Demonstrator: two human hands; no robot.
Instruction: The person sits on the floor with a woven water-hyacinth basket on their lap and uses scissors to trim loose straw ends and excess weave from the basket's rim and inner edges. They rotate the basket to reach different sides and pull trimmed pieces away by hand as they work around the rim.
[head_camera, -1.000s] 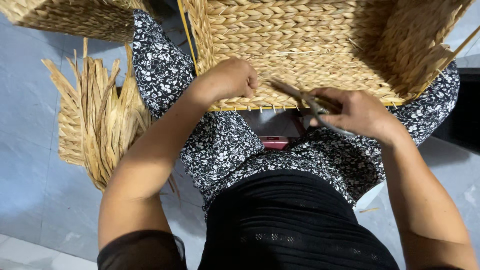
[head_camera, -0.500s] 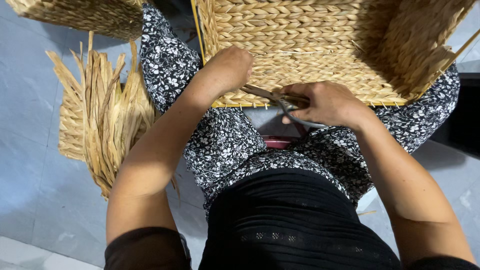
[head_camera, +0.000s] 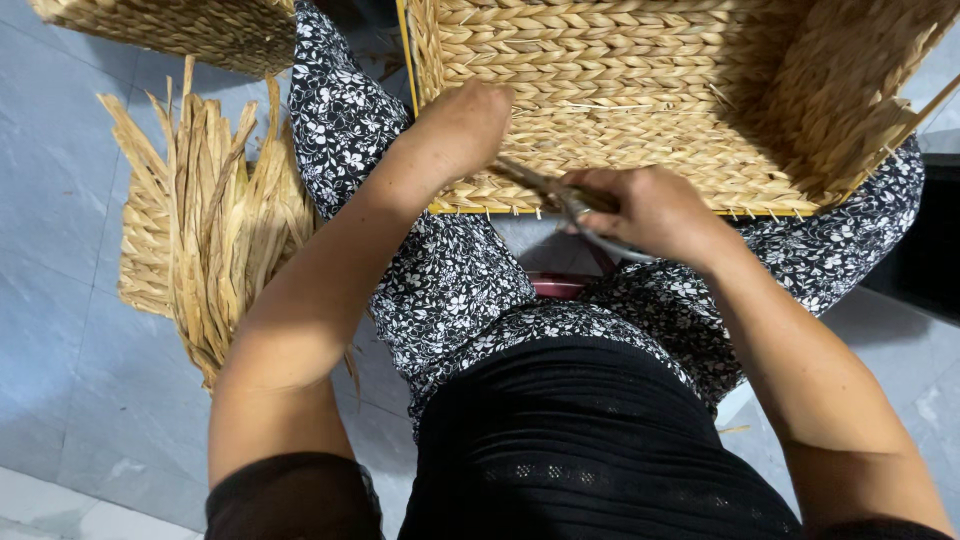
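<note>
A large woven straw basket (head_camera: 640, 90) rests across my lap, its open side towards me. My left hand (head_camera: 470, 125) is closed and presses on the basket's near rim at the left. My right hand (head_camera: 650, 210) grips a pair of metal scissors (head_camera: 575, 205) whose blades point left along that rim, close to my left hand. A dry straw strand (head_camera: 525, 175) runs between the two hands at the rim. My legs are covered by a black and white flowered cloth (head_camera: 450, 290).
A bundle of dried straw leaves (head_camera: 215, 220) lies on the grey tiled floor (head_camera: 70, 330) to my left, on a woven mat. Another woven basket (head_camera: 180, 30) stands at the top left. A dark object (head_camera: 915, 260) sits at the right edge.
My right hand with the scissors has slid left along the basket rim, closer to my left hand. The left hand has stayed on the rim.
</note>
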